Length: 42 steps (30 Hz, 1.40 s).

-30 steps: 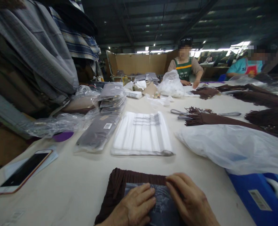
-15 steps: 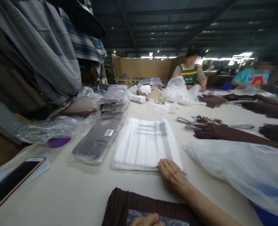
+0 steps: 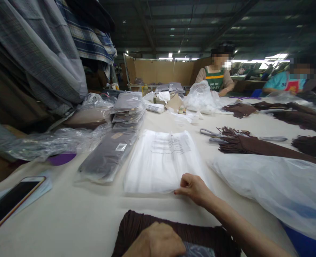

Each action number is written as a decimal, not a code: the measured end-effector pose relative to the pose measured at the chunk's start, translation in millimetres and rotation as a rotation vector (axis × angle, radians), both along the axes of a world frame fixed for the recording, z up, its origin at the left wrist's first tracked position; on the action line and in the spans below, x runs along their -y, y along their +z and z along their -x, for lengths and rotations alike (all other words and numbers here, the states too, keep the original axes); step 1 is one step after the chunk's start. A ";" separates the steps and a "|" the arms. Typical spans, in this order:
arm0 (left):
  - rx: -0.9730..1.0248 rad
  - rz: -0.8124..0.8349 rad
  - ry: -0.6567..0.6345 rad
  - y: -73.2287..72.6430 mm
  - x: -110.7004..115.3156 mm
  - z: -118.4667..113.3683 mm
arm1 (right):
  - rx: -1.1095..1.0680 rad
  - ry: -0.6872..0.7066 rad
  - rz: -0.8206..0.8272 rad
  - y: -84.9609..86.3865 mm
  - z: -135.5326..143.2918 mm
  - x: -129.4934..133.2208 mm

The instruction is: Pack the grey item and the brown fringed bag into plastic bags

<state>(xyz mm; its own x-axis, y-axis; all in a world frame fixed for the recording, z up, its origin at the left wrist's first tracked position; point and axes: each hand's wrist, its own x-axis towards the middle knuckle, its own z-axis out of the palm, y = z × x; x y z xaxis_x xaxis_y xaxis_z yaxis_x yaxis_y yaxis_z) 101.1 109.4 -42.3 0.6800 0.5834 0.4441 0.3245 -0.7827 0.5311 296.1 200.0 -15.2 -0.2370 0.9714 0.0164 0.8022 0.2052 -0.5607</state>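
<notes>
My right hand (image 3: 194, 187) pinches the near edge of the top clear plastic bag (image 3: 163, 160) on a flat white stack in the middle of the table, and the bag's near end is lifted slightly. My left hand (image 3: 155, 242) rests, fingers curled, on a folded dark brown pleated cloth (image 3: 136, 226) at the near edge. A bit of clear film (image 3: 197, 251) shows under that hand.
A phone (image 3: 11, 201) lies at the near left. Bagged grey cloths (image 3: 112, 151) are stacked left of the white stack. A big clear plastic bag (image 3: 275, 185) lies at the right, with brown fringed cloth (image 3: 254, 146) and scissors (image 3: 210, 133) beyond. Two people work at the far end.
My right hand left the brown cloth, reached forward to the white stack, and now pinches and lifts the top bag's near edge. My left hand stayed on the cloth.
</notes>
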 end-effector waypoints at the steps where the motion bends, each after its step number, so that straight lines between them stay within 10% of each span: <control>1: 0.013 0.021 0.085 9.0 -5.4 -2.6 | -0.029 0.003 0.027 0.7 0.5 0.1; 6: -0.254 -0.095 0.500 38.6 -43.2 -13.5 | -0.112 -0.045 0.050 -0.4 4.3 3.5; 17: -0.651 -0.282 0.577 33.5 -70.6 -2.7 | -0.190 0.045 0.019 7.1 -5.7 22.3; 32: -0.578 -0.633 0.636 55.4 -61.7 53.2 | 0.318 -0.050 -0.497 -8.5 -58.6 48.2; 42: -0.013 0.277 1.055 57.7 -58.3 82.1 | -0.289 -0.506 -0.301 -14.0 -80.5 66.6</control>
<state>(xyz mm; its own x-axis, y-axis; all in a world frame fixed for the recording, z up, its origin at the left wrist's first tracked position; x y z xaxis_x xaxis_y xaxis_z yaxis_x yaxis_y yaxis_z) 18.9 167.7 15.5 -0.2179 0.9545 0.2035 0.7693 0.0396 0.6377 376.6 133.4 -29.2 0.3028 0.9047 0.2997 0.6663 0.0239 -0.7453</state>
